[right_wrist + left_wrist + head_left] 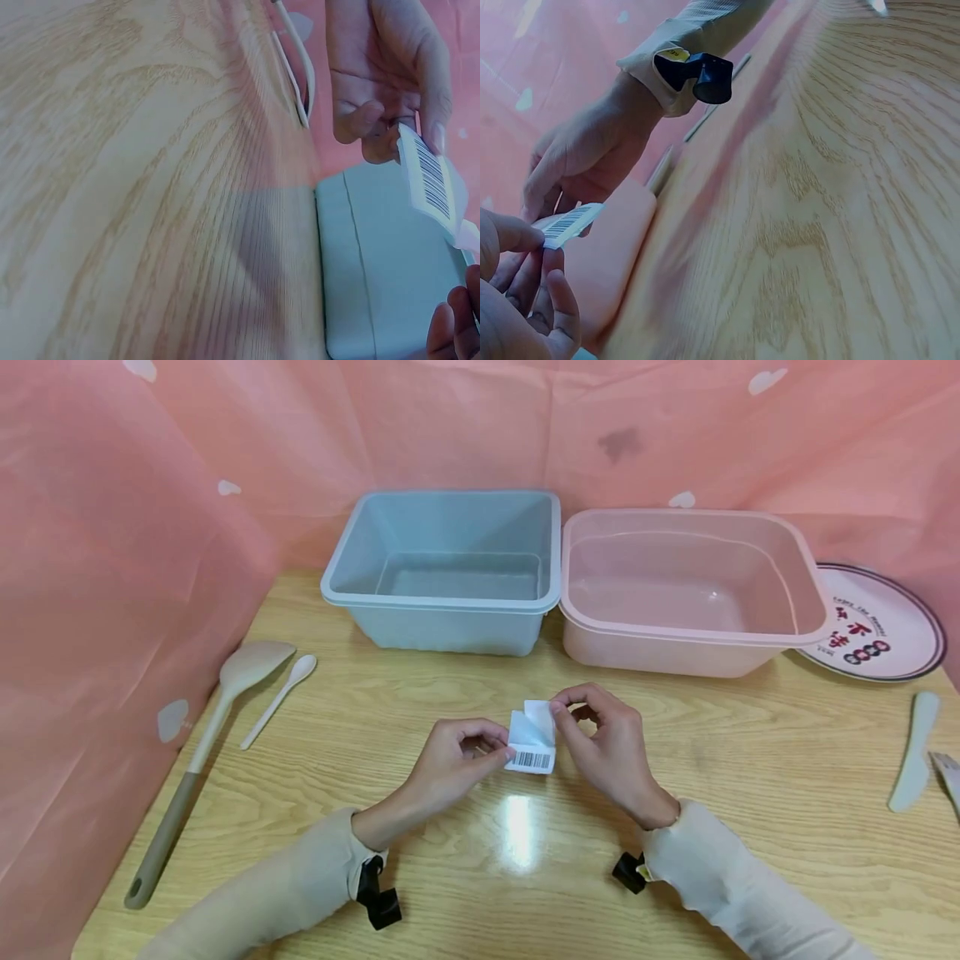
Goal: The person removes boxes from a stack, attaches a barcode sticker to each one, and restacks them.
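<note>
Two hands on one item, centre of the head view. Left hand (450, 760) pinches the barcode label (532, 743) at its left edge, thumb and forefinger closed on it, other fingers curled under. Right hand (603, 747) pinches the top right corner, where a white flap of the label is folded up and away from the printed face; fingers curled, thumb against forefinger.

Key relation: label sits directly between the two sets of fingertips, held just above the table (480, 860), not lying flat on it as far as I can tell. Barcode strip runs along the lower edge, roughly left-right in frame; the lifted flap is at the upper edge. Both hands equally close, each already in contact. My read: the grips oppose each other across the label, so any peel goes along the diagonal from upper right to lower left.

Left wrist view confirms it: left fingers (514, 236) on the label end, the other hand just past it. Right wrist view: barcode label edge-on at right of frame.

Outward: blue tub (450, 568) and pink tub (690, 589) side by side behind the hands, touching or nearly so. Large spatula (202, 752) and small white spoon (279, 700) at left. Printed plate (885, 627) at right, pale knife (917, 750) below it.
</note>
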A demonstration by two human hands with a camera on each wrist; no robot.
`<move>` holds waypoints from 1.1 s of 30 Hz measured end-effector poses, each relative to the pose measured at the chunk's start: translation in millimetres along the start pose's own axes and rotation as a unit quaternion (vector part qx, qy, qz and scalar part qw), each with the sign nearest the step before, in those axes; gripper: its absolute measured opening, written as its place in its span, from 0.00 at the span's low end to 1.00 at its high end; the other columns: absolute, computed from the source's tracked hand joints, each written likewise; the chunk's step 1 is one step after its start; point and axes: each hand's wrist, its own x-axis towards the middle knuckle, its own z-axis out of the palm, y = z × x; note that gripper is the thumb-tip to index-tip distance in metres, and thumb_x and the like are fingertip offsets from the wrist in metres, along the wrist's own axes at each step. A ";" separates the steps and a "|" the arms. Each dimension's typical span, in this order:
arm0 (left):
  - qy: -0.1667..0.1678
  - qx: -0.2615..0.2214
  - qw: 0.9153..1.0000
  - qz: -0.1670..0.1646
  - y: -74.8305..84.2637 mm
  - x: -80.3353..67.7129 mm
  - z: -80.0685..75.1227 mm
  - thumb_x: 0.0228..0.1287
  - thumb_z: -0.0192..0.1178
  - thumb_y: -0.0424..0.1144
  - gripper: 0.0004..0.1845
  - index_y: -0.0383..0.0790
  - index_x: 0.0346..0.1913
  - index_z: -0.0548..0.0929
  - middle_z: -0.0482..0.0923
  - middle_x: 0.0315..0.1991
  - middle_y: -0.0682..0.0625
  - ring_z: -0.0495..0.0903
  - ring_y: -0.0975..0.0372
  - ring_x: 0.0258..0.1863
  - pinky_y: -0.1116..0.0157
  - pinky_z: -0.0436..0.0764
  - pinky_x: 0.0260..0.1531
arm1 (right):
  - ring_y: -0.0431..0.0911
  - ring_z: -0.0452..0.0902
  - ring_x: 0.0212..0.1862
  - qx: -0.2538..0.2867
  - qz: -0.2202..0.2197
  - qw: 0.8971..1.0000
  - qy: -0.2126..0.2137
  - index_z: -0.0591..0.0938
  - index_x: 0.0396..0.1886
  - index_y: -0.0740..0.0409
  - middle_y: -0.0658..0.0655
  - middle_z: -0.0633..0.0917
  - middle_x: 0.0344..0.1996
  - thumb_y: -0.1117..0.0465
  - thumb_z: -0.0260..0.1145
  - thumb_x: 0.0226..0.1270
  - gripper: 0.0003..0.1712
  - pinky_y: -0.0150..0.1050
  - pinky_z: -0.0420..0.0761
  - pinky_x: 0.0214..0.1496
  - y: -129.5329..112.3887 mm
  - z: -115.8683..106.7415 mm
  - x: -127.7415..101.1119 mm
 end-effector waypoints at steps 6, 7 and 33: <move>0.003 -0.001 1.000 -0.009 -3.1 -3.2 -3.8 0.58 0.65 0.28 0.06 0.31 0.39 0.85 0.84 0.35 0.40 0.80 0.63 0.33 0.71 0.81 0.32 | 0.37 0.77 0.32 0.001 0.031 0.999 0.025 0.83 0.33 0.67 0.59 0.87 0.32 0.74 0.64 0.62 0.02 0.23 0.78 0.36 1.4 1.7 1.0; 0.003 -0.001 1.000 -0.009 -3.7 -3.4 -4.3 0.58 0.65 0.28 0.06 0.31 0.39 0.85 0.84 0.34 0.40 0.80 0.63 0.33 0.71 0.81 0.32 | 0.37 0.77 0.31 0.001 0.037 0.999 0.031 0.83 0.33 0.67 0.59 0.87 0.31 0.74 0.64 0.62 0.02 0.22 0.78 0.36 1.6 2.2 1.3; -0.016 0.069 0.992 -0.103 -22.0 -2.6 -9.0 0.58 0.65 0.31 0.04 0.32 0.35 0.85 0.84 0.30 0.44 0.81 0.64 0.26 0.72 0.81 0.26 | 0.38 0.76 0.30 -0.022 0.110 0.993 0.042 0.82 0.34 0.66 0.60 0.86 0.31 0.71 0.63 0.64 0.03 0.20 0.75 0.33 14.9 0.9 4.1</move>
